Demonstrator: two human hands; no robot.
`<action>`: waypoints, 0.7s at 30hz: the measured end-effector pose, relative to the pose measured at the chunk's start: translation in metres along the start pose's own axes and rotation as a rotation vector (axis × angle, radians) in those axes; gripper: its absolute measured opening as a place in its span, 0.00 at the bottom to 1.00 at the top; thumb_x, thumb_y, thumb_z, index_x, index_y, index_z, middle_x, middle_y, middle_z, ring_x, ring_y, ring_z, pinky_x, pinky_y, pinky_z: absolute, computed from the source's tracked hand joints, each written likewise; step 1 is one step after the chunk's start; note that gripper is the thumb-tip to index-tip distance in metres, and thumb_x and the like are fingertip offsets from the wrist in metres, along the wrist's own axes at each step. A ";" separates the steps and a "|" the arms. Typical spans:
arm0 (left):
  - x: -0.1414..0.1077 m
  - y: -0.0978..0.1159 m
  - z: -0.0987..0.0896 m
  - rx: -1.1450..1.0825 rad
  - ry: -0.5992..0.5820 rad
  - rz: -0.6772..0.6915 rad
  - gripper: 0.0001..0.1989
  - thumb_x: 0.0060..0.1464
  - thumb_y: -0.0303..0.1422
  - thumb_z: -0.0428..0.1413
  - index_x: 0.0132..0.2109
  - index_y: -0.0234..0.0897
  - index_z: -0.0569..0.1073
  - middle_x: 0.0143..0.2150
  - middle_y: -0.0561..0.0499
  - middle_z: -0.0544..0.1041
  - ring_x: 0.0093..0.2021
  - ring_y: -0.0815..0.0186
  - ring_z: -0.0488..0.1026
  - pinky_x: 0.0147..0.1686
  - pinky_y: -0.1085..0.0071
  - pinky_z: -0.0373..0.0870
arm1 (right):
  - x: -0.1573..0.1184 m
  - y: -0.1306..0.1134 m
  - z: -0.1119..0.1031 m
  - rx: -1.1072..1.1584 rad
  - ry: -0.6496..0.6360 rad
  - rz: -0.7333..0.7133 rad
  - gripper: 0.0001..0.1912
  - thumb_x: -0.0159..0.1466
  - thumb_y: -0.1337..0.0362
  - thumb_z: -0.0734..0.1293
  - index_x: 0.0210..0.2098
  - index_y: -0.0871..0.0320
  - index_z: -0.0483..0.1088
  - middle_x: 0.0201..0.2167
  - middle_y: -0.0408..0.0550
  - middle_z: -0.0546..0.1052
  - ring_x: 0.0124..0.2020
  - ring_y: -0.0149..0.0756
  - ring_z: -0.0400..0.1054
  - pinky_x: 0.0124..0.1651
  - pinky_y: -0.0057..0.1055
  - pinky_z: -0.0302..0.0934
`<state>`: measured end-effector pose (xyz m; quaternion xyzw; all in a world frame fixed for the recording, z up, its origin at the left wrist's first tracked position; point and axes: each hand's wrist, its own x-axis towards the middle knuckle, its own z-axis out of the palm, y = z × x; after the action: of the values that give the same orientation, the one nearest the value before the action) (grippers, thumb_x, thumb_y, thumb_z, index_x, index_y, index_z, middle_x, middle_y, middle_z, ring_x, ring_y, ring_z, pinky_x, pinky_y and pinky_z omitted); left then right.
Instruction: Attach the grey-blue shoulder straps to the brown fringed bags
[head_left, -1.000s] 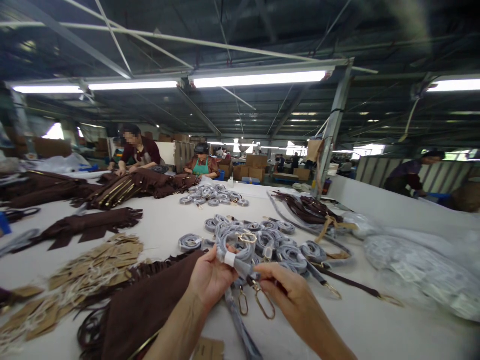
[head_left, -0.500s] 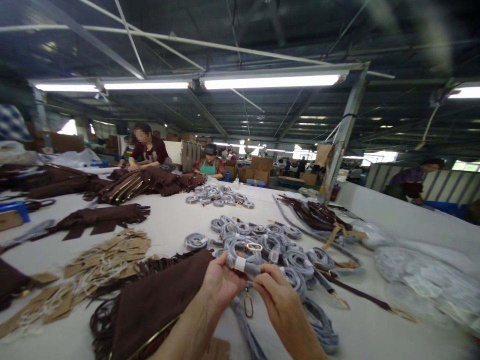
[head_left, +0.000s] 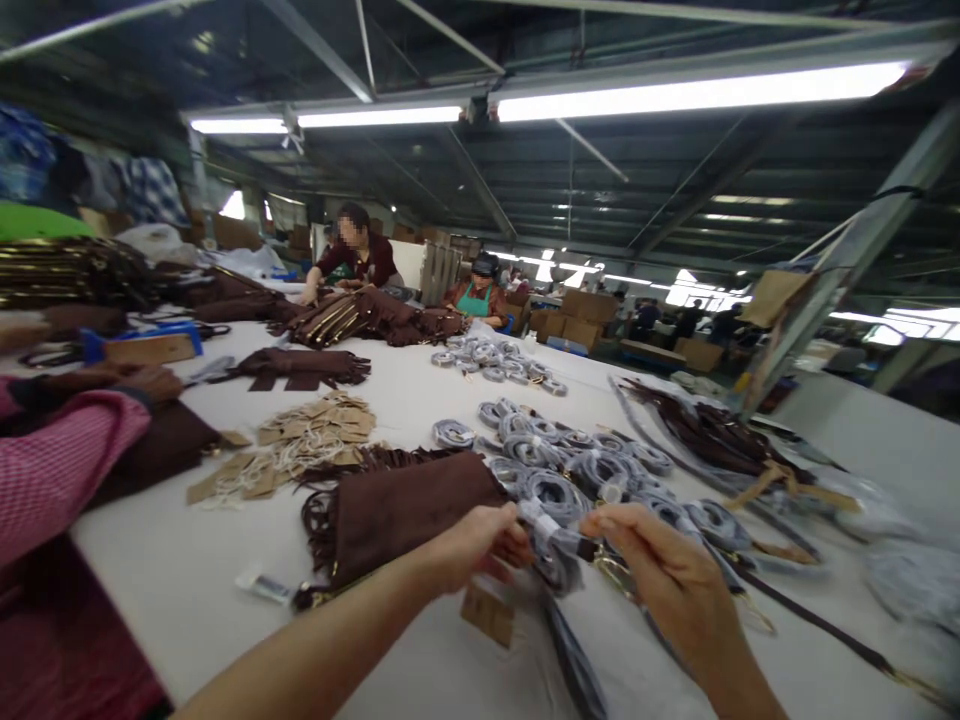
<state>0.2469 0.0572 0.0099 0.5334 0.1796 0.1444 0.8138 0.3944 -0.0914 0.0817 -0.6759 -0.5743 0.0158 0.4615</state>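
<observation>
A coiled bag strap [head_left: 553, 552] in clear plastic film, with a white band around it, hangs upright between my hands just above the table. My left hand [head_left: 491, 545] has its fingers curled against the coil's left side. My right hand [head_left: 664, 565] pinches near the strap's dark brown end, where a gold clasp [head_left: 615, 575] dangles. Just behind lies a pile of similar wrapped strap coils [head_left: 577, 450]. A dark brown fringed bag [head_left: 420, 510] lies flat beyond my left forearm. Below my left hand is a brown card tag [head_left: 487, 615].
Kraft tags with white strings [head_left: 319, 435] are heaped left of the bag. At the left, a co-worker's pink checked sleeve [head_left: 71, 460] reaches over another brown bag. Loose brown straps [head_left: 697, 430] and clear plastic bags [head_left: 915, 580] lie right. Two people work across the table.
The view has turned left, bringing the co-worker's sleeve into sight. The coil has tipped from lying face-up to hanging on edge, and my hands are farther apart.
</observation>
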 end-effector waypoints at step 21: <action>-0.036 0.051 -0.125 0.713 0.236 0.335 0.13 0.44 0.20 0.48 0.30 0.37 0.75 0.22 0.54 0.68 0.22 0.67 0.60 0.26 0.73 0.58 | 0.047 -0.002 0.102 0.021 -0.728 -0.057 0.12 0.62 0.63 0.60 0.24 0.56 0.69 0.26 0.42 0.71 0.30 0.33 0.62 0.35 0.30 0.54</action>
<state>0.1564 0.1638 0.0156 0.7838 0.2210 0.2639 0.5169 0.3529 0.0074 0.0480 -0.6052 -0.7192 0.2484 0.2340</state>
